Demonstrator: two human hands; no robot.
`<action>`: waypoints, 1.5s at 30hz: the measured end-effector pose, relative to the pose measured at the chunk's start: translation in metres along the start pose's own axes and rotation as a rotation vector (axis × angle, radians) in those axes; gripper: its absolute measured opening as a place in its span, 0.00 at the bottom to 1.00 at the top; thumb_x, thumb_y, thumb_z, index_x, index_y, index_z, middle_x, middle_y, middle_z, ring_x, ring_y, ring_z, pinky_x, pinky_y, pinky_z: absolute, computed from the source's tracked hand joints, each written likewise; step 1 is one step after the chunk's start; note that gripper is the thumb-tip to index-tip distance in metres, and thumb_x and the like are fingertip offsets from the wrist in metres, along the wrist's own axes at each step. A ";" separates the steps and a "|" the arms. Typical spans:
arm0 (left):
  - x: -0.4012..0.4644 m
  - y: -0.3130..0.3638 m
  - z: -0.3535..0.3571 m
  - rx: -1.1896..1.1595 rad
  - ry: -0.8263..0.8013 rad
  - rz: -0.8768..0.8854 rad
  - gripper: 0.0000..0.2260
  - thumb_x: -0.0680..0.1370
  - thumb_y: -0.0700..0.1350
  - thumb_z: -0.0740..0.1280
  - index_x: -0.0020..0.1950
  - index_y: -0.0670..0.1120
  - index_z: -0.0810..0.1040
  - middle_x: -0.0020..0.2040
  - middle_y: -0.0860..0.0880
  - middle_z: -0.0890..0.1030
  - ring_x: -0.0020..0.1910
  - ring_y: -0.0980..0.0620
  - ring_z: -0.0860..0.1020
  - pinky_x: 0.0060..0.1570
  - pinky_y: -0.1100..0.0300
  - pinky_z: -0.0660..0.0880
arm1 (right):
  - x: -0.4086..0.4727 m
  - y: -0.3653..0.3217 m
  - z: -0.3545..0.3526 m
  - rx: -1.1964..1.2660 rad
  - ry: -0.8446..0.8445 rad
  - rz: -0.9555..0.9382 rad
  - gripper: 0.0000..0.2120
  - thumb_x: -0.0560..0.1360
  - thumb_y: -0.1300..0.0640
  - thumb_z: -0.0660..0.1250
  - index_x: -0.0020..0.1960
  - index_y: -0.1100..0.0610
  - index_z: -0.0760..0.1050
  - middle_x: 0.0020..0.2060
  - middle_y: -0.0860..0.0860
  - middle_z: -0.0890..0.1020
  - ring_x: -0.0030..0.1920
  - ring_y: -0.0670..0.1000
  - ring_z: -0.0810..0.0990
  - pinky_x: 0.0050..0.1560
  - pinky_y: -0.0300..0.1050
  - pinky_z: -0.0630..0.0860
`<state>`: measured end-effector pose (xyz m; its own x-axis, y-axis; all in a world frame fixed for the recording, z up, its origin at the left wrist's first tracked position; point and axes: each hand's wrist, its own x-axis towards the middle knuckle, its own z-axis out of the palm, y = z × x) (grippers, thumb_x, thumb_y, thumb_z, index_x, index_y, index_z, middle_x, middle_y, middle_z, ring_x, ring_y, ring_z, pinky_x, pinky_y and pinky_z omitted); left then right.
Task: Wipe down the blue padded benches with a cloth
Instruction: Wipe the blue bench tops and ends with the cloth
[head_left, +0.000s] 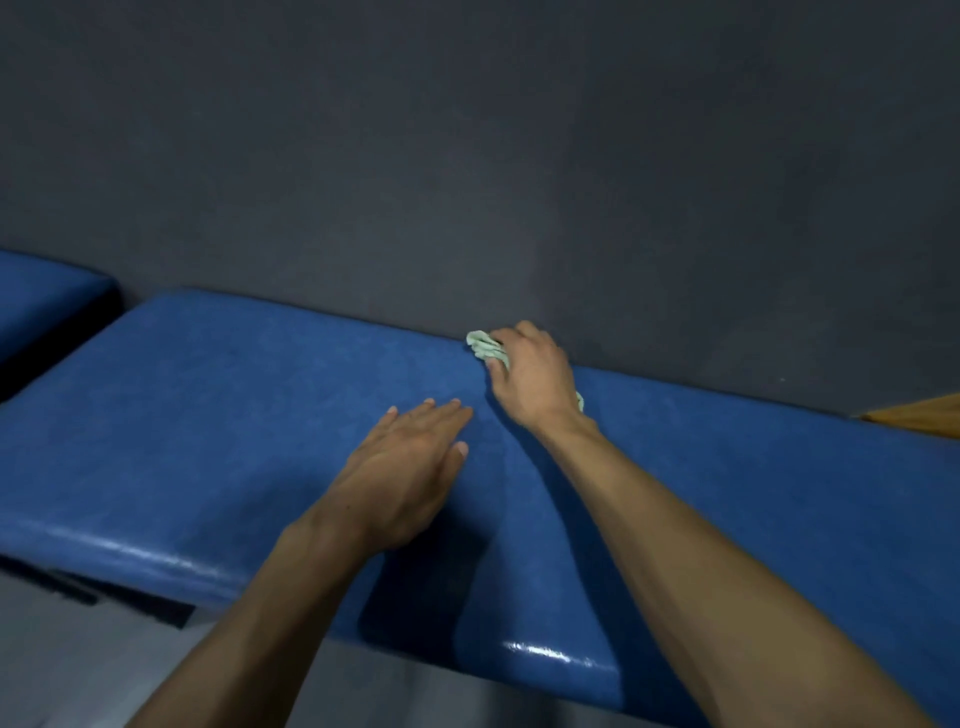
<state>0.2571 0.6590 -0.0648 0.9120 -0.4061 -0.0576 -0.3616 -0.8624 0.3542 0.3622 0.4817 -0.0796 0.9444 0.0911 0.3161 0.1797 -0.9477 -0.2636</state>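
Note:
A long blue padded bench (218, 415) runs across the view against a dark grey wall. My right hand (535, 379) is closed on a crumpled pale green cloth (484, 349) and presses it onto the bench's far edge, right where the pad meets the wall. Part of the cloth pokes out past my fingers on the left, and a bit shows by my wrist. My left hand (405, 473) lies flat on the bench top, palm down, fingers together and pointing toward the right hand. It holds nothing.
A second blue bench (41, 301) stands at the far left, separated by a dark gap. The dark grey wall (467, 156) rises directly behind the benches. A wooden surface (919, 415) shows at the right edge. Grey floor (78, 660) lies below the front edge.

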 end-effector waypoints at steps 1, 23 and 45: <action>0.000 0.000 -0.001 -0.003 0.003 -0.002 0.26 0.82 0.56 0.44 0.80 0.52 0.56 0.81 0.54 0.57 0.80 0.53 0.53 0.77 0.53 0.47 | -0.003 0.011 -0.002 -0.010 0.002 -0.014 0.13 0.77 0.53 0.63 0.59 0.53 0.78 0.54 0.51 0.78 0.56 0.58 0.74 0.53 0.52 0.71; -0.010 0.000 -0.008 -0.053 0.056 -0.035 0.22 0.85 0.51 0.51 0.80 0.51 0.58 0.80 0.53 0.59 0.80 0.54 0.54 0.78 0.53 0.46 | -0.022 -0.037 0.013 0.276 -0.077 -0.070 0.23 0.76 0.63 0.60 0.71 0.56 0.73 0.71 0.54 0.73 0.73 0.53 0.68 0.73 0.43 0.60; -0.032 -0.013 -0.015 -0.009 -0.012 -0.099 0.23 0.85 0.52 0.51 0.80 0.50 0.56 0.81 0.52 0.55 0.80 0.52 0.52 0.78 0.52 0.46 | -0.026 -0.042 0.015 0.172 -0.146 -0.199 0.28 0.77 0.67 0.57 0.75 0.52 0.67 0.76 0.53 0.66 0.77 0.56 0.61 0.77 0.50 0.56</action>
<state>0.2352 0.6882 -0.0537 0.9408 -0.3229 -0.1034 -0.2684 -0.8956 0.3547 0.3338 0.5238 -0.0902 0.9132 0.3247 0.2460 0.3975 -0.8424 -0.3638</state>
